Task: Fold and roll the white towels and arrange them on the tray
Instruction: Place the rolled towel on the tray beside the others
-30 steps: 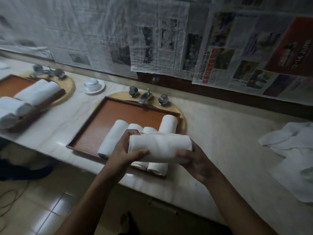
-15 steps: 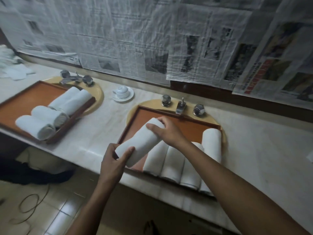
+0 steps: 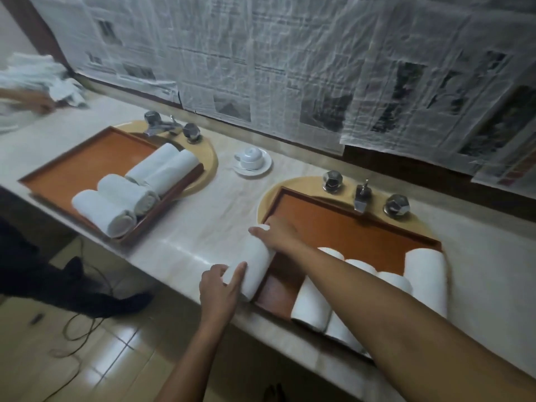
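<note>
Newspaper sheets cover the wall above a pale marble counter, where a person bends over a wooden tray set across a yellow basin below chrome taps. Both hands hold one rolled towel at the tray's left edge, lying lengthwise along the rim. From where I stand I cannot tell whether it rests on the rim or hangs just above it. The left hand cups the near end, thumb and fingers wrapped round it. The right hand reaches across and curls over the far end. Four finished rolls lie side by side in the tray's right half, partly hidden by the right forearm.

A white cup and saucer stand on the counter between the basins. Farther left, a second tray carries four more rolled towels. At the far left edge, another person's hand touches a heap of loose white cloths.
</note>
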Action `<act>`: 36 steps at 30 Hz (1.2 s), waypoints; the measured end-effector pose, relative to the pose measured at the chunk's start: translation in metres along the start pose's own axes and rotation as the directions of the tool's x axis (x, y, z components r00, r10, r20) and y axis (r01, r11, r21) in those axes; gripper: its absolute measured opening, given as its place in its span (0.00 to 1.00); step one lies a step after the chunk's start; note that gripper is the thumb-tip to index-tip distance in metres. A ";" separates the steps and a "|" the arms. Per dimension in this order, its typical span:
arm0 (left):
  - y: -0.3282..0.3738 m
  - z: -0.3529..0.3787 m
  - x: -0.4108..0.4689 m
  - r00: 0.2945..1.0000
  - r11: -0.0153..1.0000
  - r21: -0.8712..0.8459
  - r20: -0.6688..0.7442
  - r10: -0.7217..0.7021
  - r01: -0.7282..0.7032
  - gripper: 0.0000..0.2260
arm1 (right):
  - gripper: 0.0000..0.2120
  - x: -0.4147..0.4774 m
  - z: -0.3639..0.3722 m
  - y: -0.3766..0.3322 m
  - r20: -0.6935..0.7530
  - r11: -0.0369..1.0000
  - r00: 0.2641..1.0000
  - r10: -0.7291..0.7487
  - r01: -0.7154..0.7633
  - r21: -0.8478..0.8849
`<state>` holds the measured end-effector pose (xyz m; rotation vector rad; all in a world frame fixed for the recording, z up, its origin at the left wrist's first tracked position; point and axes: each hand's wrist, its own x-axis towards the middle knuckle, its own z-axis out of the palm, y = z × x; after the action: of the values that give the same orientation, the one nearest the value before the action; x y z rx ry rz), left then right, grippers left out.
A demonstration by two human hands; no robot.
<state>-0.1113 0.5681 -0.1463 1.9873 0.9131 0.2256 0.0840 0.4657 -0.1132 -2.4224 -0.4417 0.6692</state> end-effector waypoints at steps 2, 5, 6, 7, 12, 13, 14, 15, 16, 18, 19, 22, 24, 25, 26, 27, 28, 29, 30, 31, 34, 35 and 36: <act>0.003 0.004 0.009 0.995 0.998 -0.061 0.095 -0.025 0.030 0.29 | 0.30 0.006 0.003 -0.002 -0.028 0.999 0.999 0.022 -0.023 -0.025; 0.002 0.011 0.015 0.978 0.998 -0.056 0.206 -0.022 0.035 0.28 | 0.29 0.011 0.004 -0.004 -0.077 0.998 0.996 0.045 -0.048 -0.042; 0.000 0.012 0.015 0.976 0.997 -0.062 0.216 -0.038 0.052 0.25 | 0.28 0.012 0.003 -0.005 -0.081 0.999 0.996 0.043 -0.046 -0.029; -0.001 0.012 0.015 0.975 0.995 -0.082 0.219 -0.043 0.062 0.22 | 0.27 0.011 0.002 -0.004 -0.075 0.999 0.996 0.039 -0.040 -0.013; 0.003 0.009 0.013 0.977 0.989 -0.129 0.210 -0.042 0.071 0.16 | 0.19 -0.007 -0.004 0.016 -0.052 0.978 0.999 0.003 0.008 0.207; 0.004 0.009 0.013 0.977 0.987 -0.143 0.209 -0.045 0.076 0.17 | 0.23 -0.014 -0.006 0.022 -0.046 0.973 0.998 -0.035 0.045 0.224; 0.003 0.009 0.013 0.977 0.985 -0.153 0.209 -0.050 0.083 0.17 | 0.29 -0.020 -0.005 0.028 -0.039 0.971 0.995 -0.087 0.093 0.221; 0.004 0.008 0.012 0.977 0.984 -0.160 0.209 -0.044 0.078 0.17 | 0.34 -0.027 -0.004 0.032 -0.028 0.969 0.991 -0.134 0.137 0.208; 0.004 0.008 0.012 0.977 0.984 -0.162 0.208 -0.035 0.070 0.17 | 0.37 -0.032 -0.003 0.035 -0.014 0.968 0.986 -0.166 0.165 0.188; 0.005 0.006 0.011 0.977 0.985 -0.162 0.213 -0.021 0.056 0.16 | 0.38 -0.036 0.000 0.037 0.022 0.971 0.982 -0.189 0.184 0.151; 0.005 0.005 0.010 0.974 0.987 -0.156 0.226 -0.013 0.050 0.17 | 0.38 -0.037 0.002 0.035 0.029 0.974 0.982 -0.184 0.178 0.142; 0.004 0.003 0.007 0.964 0.995 -0.099 0.266 0.005 0.022 0.24 | 0.37 -0.037 0.007 0.025 0.038 0.983 0.987 -0.154 0.150 0.106; 0.003 0.003 0.008 0.965 0.996 -0.093 0.261 0.006 0.018 0.26 | 0.37 -0.035 0.009 0.020 0.043 0.990 0.990 -0.134 0.131 0.055; 0.003 0.002 0.008 0.967 0.994 -0.105 0.254 0.002 0.025 0.26 | 0.37 -0.035 0.010 0.019 0.052 0.992 0.991 -0.122 0.120 0.039; 0.003 0.002 0.008 0.969 0.993 -0.114 0.247 0.000 0.029 0.25 | 0.38 -0.035 0.011 0.018 0.065 0.994 0.992 -0.108 0.107 0.027; 0.004 0.001 0.008 0.970 0.992 -0.120 0.244 0.000 0.030 0.25 | 0.38 -0.035 0.011 0.017 0.080 0.995 0.992 -0.101 0.101 0.015; 0.005 0.001 0.007 0.971 0.992 -0.124 0.241 -0.003 0.034 0.24 | 0.38 -0.036 0.011 0.017 0.099 0.995 0.991 -0.094 0.095 0.000; 0.006 0.000 0.007 0.971 0.991 -0.128 0.238 -0.009 0.041 0.24 | 0.38 -0.036 0.011 0.018 0.113 0.996 0.990 -0.090 0.092 -0.017; 0.008 0.000 0.006 0.971 0.991 -0.127 0.240 -0.014 0.046 0.24 | 0.39 -0.036 0.010 0.017 0.124 0.995 0.989 -0.084 0.089 -0.033; 0.009 0.000 0.005 0.970 0.992 -0.120 0.244 -0.017 0.048 0.24 | 0.39 -0.037 0.009 0.016 0.135 0.995 0.987 -0.085 0.092 -0.043; 0.013 0.000 0.006 0.961 0.994 -0.097 0.274 -0.023 0.052 0.25 | 0.36 -0.043 0.001 0.016 0.150 0.992 0.983 -0.106 0.116 -0.059; 0.014 0.000 0.007 0.959 0.995 -0.085 0.282 -0.030 0.056 0.25 | 0.34 -0.046 -0.003 0.017 0.139 0.990 0.983 -0.122 0.131 -0.053; 0.014 0.000 0.008 0.957 0.996 -0.066 0.288 -0.037 0.058 0.25 | 0.32 -0.050 -0.007 0.018 0.120 0.989 0.984 -0.134 0.141 -0.046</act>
<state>-0.0983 0.5695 -0.1362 1.8669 0.7533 -0.0559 0.0494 0.4264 -0.1008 -2.3852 -0.6772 0.7491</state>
